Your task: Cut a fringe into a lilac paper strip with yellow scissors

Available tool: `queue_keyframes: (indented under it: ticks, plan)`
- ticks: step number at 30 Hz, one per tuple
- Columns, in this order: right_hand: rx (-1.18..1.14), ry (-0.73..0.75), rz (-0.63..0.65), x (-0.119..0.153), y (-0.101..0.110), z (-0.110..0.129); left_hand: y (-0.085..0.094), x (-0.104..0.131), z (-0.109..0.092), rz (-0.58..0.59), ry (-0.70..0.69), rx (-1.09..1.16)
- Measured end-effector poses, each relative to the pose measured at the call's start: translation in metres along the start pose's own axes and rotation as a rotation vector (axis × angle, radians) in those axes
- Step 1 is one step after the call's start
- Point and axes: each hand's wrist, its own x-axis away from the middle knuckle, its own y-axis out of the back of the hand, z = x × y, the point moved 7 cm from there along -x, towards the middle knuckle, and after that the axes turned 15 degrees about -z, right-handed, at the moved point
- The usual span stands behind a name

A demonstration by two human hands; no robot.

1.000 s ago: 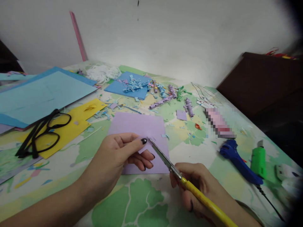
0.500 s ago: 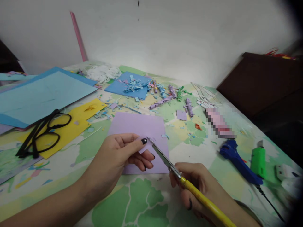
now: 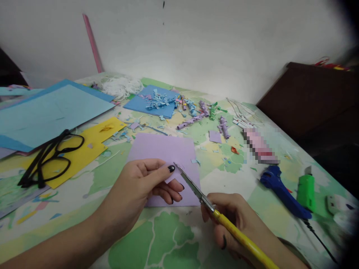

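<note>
The right hand (image 3: 238, 213) has its fingers narrowed around a long metal tool with a yellow handle (image 3: 221, 218), apparently scissors, slanting from the lower right to mid-frame. The grip sits near the metal part, probably for fine control of the tips. Those tips lie just beside the thumb of the left hand (image 3: 146, 179), whose thumb and forefinger come close together as in a pinch; I cannot tell whether a scrap is between them — purple would blend with what lies below. Both hands are over a flat purple sheet (image 3: 168, 144) at mid-frame, where the tips are in easy view.

At right, a blue glue gun (image 3: 286, 196) and a green cutter (image 3: 306, 194) lie side by side, likely handy for the right hand. At left, black-framed glasses (image 3: 42, 158) rest on a yellow sheet (image 3: 92, 145). Farther back on the surface (image 3: 218, 179), purple rolled pieces (image 3: 224, 127) lie apart from the working hands — probably to leave them room.
</note>
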Motion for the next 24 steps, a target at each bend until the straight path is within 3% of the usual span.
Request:
queue_keyframes:
  ticks: [9,24]
  plan:
    - [-0.005,0.081,0.074,0.0028,0.0021,0.0012,0.0005,-0.0014,-0.0006,0.004,-0.026,-0.002]
    - [0.011,0.062,0.020,0.0033,0.0062,-0.0040,0.0016,-0.0019,-0.0018,-0.009,-0.053,-0.011]
